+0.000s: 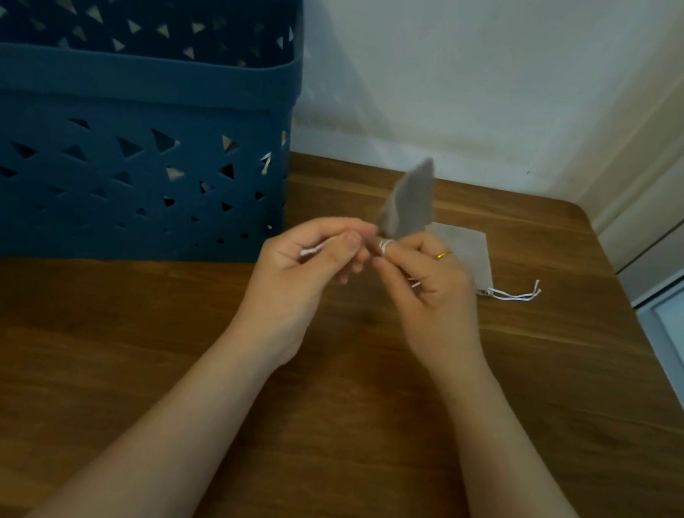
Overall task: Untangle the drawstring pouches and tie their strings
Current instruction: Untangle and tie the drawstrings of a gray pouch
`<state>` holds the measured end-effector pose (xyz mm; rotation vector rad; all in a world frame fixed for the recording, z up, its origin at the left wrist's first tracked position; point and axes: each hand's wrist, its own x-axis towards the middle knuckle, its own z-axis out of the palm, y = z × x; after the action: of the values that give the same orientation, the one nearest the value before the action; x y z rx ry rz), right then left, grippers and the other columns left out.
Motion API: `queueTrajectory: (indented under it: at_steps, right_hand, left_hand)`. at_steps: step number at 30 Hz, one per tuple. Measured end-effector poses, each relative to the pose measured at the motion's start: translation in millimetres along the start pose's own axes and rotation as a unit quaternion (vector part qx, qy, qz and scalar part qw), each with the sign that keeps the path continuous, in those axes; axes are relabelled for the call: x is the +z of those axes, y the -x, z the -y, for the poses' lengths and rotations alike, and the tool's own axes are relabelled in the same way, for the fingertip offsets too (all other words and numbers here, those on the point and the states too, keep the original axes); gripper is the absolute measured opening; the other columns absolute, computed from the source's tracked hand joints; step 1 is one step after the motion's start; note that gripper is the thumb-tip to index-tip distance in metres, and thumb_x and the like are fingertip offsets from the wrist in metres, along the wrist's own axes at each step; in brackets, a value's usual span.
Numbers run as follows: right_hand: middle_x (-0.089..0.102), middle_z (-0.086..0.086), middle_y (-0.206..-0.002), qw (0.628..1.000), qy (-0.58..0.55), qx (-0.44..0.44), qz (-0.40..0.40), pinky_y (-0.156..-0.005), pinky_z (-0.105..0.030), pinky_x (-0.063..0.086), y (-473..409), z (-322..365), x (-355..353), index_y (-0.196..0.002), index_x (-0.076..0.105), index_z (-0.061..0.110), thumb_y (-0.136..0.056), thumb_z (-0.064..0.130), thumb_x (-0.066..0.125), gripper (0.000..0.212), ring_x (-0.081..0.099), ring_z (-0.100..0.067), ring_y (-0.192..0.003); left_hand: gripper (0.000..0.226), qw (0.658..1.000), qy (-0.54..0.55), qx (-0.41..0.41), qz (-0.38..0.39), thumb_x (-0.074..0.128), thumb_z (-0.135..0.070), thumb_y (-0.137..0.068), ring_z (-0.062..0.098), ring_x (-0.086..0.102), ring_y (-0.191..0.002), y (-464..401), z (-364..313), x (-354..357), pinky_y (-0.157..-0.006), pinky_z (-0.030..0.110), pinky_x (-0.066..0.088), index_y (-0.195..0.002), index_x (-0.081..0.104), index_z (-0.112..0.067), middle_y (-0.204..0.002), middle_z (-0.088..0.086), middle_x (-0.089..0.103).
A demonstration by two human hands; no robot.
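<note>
White string (383, 245) is wound round a finger of the right hand (426, 279), and a further short length of it (310, 250) is pinched between the thumb and curled fingers (349, 244) of the left hand (306, 262). Both hands are held close together above the bench (136, 360), the fingertips almost touching, with the fingers of each curled inward rather than spread. A grey drawstring pouch (412, 200) is held up between the two hands, its body standing upward and tilted slightly; it is blurred, so its exact outline cannot be made out, and which fingers hold its mouth is hard to tell. A gold ring (443, 254) is worn on the right hand.

Behind the right hand, a second pouch (468, 245) of paler grey is laid flat on the bench, near the far right corner. Its white strings (513, 296) are trailed out toward the right edge, and they appear to be gathered at its mouth.

At the far left corner of the bench, a dark blue plastic basket (118, 134) with triangular cut-outs is set against the wall (453, 52); what lies within it cannot be seen. The bench is of dark brown wood grain.
</note>
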<state>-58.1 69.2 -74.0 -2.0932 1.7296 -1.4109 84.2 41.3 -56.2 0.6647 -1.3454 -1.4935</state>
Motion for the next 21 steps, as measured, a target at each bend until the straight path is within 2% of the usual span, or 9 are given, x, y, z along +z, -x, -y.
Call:
queueTrajectory:
  at_steps: [3,5,8,11,13,17,21]
  right_hand:
    - [0.06,0.004,-0.082,0.992,-0.028,0.068,0.099,-0.067,-0.013,0.042,6,-4,6,-0.09,0.067,0.015,-0.087,0.023,0.055,0.015,0.054,-0.002,-0.072]
    - [0.063,-0.002,-0.077,0.973,-0.108,0.148,0.138,-0.062,-0.015,0.044,7,-1,6,-0.086,0.066,0.011,-0.089,0.018,0.057,0.011,0.056,-0.004,-0.066]
    - [0.06,-0.001,-0.066,0.935,-0.233,0.229,0.138,-0.059,-0.017,0.046,7,5,5,-0.08,0.064,0.013,-0.092,0.014,0.054,0.016,0.056,-0.008,-0.06]
    - [0.056,0.006,-0.063,0.892,-0.321,0.303,0.102,-0.067,-0.025,0.045,6,5,5,-0.078,0.063,0.018,-0.094,0.018,0.05,0.021,0.053,-0.008,-0.061]
    - [0.057,0.004,-0.064,0.881,-0.342,0.319,0.073,-0.07,-0.03,0.044,4,4,2,-0.079,0.065,0.017,-0.094,0.017,0.049,0.022,0.053,-0.009,-0.063]
    - [0.057,0.004,-0.063,0.874,-0.367,0.314,0.05,-0.065,-0.025,0.043,0,3,-5,-0.078,0.066,0.014,-0.094,0.012,0.047,0.025,0.052,-0.007,-0.061]
    - [0.057,0.006,-0.065,0.889,-0.341,0.297,0.076,-0.065,-0.022,0.044,1,3,-6,-0.084,0.067,0.014,-0.096,0.012,0.045,0.024,0.051,-0.006,-0.063]
  left_hand:
    - [0.018,0.997,-0.06,-0.04,0.0,0.054,-0.008,-0.09,0.002,0.057,-0.069,1,4,1,-0.064,0.016,0.048,-0.093,0.068,-0.018,-0.071,-0.009,0.064]
    - [0.018,0.996,-0.072,-0.06,0.003,0.054,-0.009,-0.091,-0.001,0.056,-0.065,0,6,2,-0.061,0.013,0.047,-0.101,0.065,-0.02,-0.071,-0.009,0.062]
    - [0.024,0.993,-0.064,-0.095,-0.019,0.055,-0.012,-0.092,-0.003,0.058,-0.065,-3,10,3,-0.058,0.011,0.045,-0.112,0.058,-0.024,-0.083,-0.008,0.06]
    - [0.017,0.984,-0.155,-0.089,-0.019,0.052,-0.014,-0.094,-0.007,0.058,-0.067,-4,14,0,-0.056,0.009,0.043,-0.104,0.061,-0.024,-0.088,-0.008,0.06]
    - [0.014,0.977,-0.201,-0.069,0.008,0.053,-0.015,-0.094,-0.008,0.055,-0.063,-4,15,-2,-0.055,0.009,0.042,-0.099,0.063,-0.023,-0.087,-0.006,0.058]
    - [0.013,0.948,-0.309,-0.027,0.073,0.06,-0.02,-0.089,0.005,0.058,-0.078,-6,23,-1,-0.068,0.022,0.051,-0.093,0.063,-0.032,-0.099,-0.011,0.058]
    - [0.012,0.927,-0.368,0.029,0.066,0.06,-0.016,-0.089,-0.004,0.054,-0.08,-6,29,-1,-0.068,0.01,0.044,-0.091,0.066,-0.027,-0.092,-0.014,0.057]
